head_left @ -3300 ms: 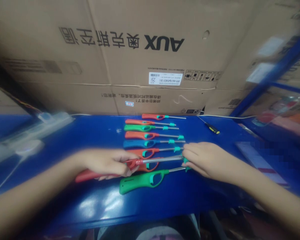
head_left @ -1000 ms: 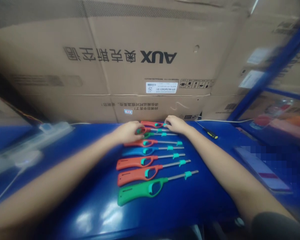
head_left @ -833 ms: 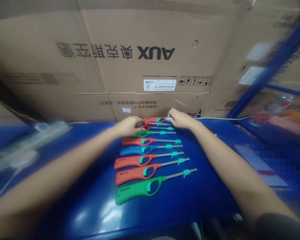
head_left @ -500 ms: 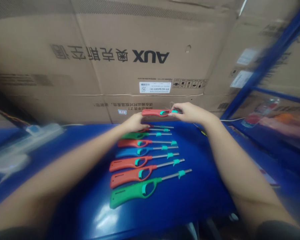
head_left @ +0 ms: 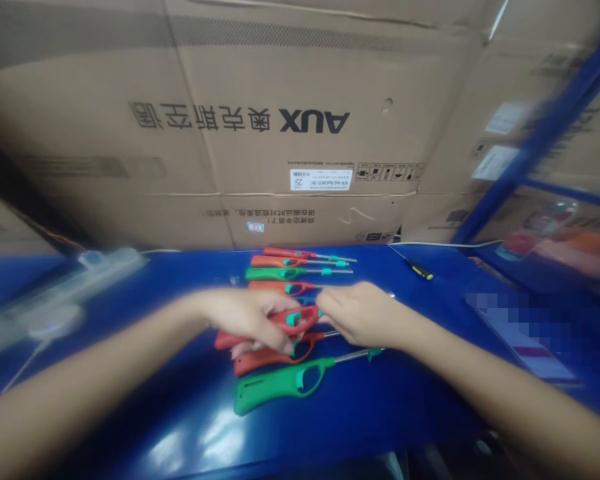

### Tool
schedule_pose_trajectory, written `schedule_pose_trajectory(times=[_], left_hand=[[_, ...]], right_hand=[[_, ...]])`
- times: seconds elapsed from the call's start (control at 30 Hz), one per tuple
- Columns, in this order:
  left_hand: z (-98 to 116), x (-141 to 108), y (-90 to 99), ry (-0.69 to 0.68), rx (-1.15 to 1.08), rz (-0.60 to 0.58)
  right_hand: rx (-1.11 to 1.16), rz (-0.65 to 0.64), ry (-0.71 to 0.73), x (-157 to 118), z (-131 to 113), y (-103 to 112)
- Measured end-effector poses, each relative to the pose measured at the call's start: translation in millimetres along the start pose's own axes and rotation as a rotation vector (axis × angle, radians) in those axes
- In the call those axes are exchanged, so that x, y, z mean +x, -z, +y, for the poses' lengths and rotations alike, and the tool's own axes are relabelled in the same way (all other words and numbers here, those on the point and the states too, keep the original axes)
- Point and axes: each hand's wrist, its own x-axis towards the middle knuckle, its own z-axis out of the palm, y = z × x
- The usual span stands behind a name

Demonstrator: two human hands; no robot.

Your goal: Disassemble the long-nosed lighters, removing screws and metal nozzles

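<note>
A red long-necked lighter is in both of my hands above the row of lighters. My left hand is closed around its handle, with the thumb along the near side. At the neck end, my right hand pinches the front of the lighter; its fingertips hide most of the metal tube. An orange-red lighter and a green lighter lie nearer to me. Beyond my hands lie another orange lighter, a green lighter and two more reddish ones. A blue lighter is mostly covered.
A large cardboard box stands along the back of the blue table. To the right lie a screwdriver and a partly blurred flat sheet. On the left is a white power strip. A blue frame rises at right.
Both hands have come from the far end of the row toward me, over its middle. A red lighter is between them in both frames; whether it is the same one, I cannot tell.
</note>
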Motion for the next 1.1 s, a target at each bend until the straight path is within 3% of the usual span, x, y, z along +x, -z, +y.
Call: schedule_pose_trajectory(times=[0.33,0.67,0.8,0.87,0.97,1.1], left_hand=[[-12,-6,-37.8,0.139,-0.077,0.011],[-23,-6,-77.4,0.303,-0.195,0.017],[-25,-6,-90.8,0.372,-0.148,0.002],[-25,-4,-94.7,0.327,-0.114,0.028],[-22,2,-97.1,0.157,-0.079,0.077],[-9,2,-96.9,-0.037,0.101,0.23]], right_hand=[[0.013,0.168,0.099,-21,-25,-23],[0.095,0.118,0.135,-44,-54,-20],[0.087,0.09,0.12,-54,-65,-21],[0.059,0.087,0.081,-55,-69,-19],[0.054,0.026,0.062,-49,-69,-12],[0.002,-0.004,0.116,-40,-61,4]])
